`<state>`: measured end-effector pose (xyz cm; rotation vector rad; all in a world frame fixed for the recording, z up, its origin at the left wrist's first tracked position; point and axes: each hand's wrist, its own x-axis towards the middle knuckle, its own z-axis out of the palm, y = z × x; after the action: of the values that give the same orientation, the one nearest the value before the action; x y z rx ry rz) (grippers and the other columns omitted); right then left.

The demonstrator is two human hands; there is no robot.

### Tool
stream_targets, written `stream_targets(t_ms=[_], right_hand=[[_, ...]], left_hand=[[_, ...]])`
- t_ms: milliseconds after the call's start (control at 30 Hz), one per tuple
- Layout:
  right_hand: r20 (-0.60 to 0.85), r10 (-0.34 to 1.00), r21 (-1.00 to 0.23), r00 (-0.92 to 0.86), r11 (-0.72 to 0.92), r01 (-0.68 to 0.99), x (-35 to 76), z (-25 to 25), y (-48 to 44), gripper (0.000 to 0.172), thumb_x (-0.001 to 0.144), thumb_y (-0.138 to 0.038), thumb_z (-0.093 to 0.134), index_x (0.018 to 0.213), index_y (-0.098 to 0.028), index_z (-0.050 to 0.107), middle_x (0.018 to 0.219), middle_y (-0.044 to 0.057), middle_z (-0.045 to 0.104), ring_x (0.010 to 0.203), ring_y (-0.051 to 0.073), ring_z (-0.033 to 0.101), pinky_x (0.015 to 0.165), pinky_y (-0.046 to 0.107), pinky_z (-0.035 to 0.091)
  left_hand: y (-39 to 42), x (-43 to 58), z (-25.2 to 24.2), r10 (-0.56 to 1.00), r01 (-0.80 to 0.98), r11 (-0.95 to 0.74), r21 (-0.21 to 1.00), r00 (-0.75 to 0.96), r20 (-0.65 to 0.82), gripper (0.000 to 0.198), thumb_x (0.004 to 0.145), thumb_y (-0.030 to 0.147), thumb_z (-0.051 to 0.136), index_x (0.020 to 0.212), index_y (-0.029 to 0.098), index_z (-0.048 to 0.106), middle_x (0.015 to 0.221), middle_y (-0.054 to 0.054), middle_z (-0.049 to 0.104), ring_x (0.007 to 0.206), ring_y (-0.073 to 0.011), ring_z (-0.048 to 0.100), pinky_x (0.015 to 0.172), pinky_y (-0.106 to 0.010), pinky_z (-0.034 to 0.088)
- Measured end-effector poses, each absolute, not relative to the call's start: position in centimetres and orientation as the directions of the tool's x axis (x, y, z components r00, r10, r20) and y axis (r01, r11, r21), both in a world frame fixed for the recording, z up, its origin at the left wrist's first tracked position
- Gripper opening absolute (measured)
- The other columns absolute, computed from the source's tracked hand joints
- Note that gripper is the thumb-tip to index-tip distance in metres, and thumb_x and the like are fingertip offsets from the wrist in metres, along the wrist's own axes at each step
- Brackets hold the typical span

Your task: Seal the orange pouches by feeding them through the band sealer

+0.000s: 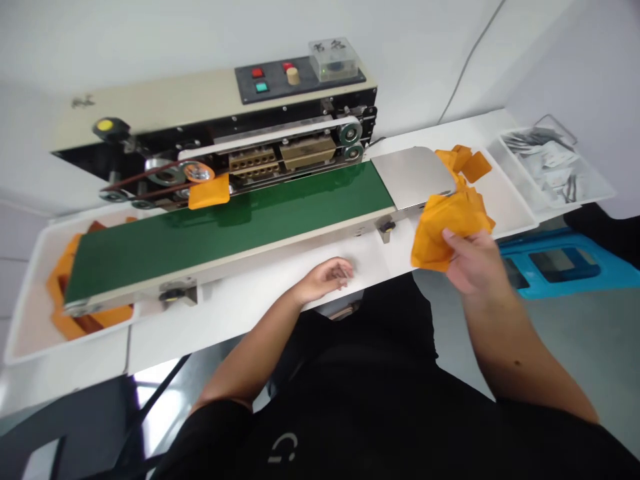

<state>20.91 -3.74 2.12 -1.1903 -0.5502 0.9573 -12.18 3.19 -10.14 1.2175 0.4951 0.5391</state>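
My right hand grips a limp orange plastic pouch beside the curved steel plate; it seems light, soft and floppy, best held by a gathered edge. My left hand rests loosely curled, holding nothing, near the green conveyor belt.

The left hand can slide along the table in front of the green conveyor belt, but a black adjusting knob on the conveyor's front edge stands between it and the right hand.
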Motion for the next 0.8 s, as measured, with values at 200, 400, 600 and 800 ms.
stream_targets(t_ms=[200,400,600,800], right_hand=[[-0.125,0.926,-0.941,0.358,0.005,-0.339,12.3,-1.2,-4.4,0.050,0.079,-0.040,0.101,0.122,-0.034,0.076,0.125,0.001,0.080,0.120,0.025,0.077,0.110,0.046,0.065],[-0.140,0.925,-0.958,0.353,-0.036,-0.285,10.4,-2.7,-4.3,0.049,0.079,-0.051,0.100,0.116,-0.031,0.076,0.122,0.004,0.079,0.118,0.027,0.076,0.107,0.048,0.064],[-0.065,0.888,-0.981,0.454,0.027,-0.193,10.8,-2.6,-4.1,0.042,0.077,-0.048,0.102,0.108,-0.037,0.076,0.119,0.000,0.080,0.112,0.029,0.075,0.093,0.047,0.064],[-0.119,0.918,-0.985,0.378,-0.061,-0.161,11.6,-1.7,-4.1,0.034,0.079,-0.045,0.097,0.093,-0.025,0.075,0.088,0.002,0.072,0.074,0.017,0.066,0.063,0.030,0.055]], left_hand=[[-0.7,-4.8,-6.6,0.789,-0.363,0.340,0.867,0.612,-0.053,0.082,0.089,0.062,0.090,0.156,0.029,0.055,0.163,-0.017,0.057,0.139,-0.0338,0.065,0.097,-0.040,0.065],[-1.6,-2.7,-5.5,0.918,-0.490,0.343,0.802,0.355,-0.176,0.069,0.089,0.066,0.089,0.138,0.023,0.069,0.138,-0.011,0.075,0.132,-0.0308,0.071,0.112,-0.042,0.057],[-1.9,-3.2,-6.7,0.927,-0.514,0.364,0.776,0.280,-0.249,0.058,0.090,0.066,0.086,0.123,0.020,0.072,0.122,-0.010,0.080,0.114,-0.0266,0.076,0.098,-0.036,0.060],[-1.6,-3.5,-6.9,0.928,-0.500,0.361,0.787,0.278,-0.249,0.064,0.085,0.062,0.093,0.126,0.019,0.070,0.122,-0.011,0.080,0.107,-0.0248,0.077,0.095,-0.035,0.060]])
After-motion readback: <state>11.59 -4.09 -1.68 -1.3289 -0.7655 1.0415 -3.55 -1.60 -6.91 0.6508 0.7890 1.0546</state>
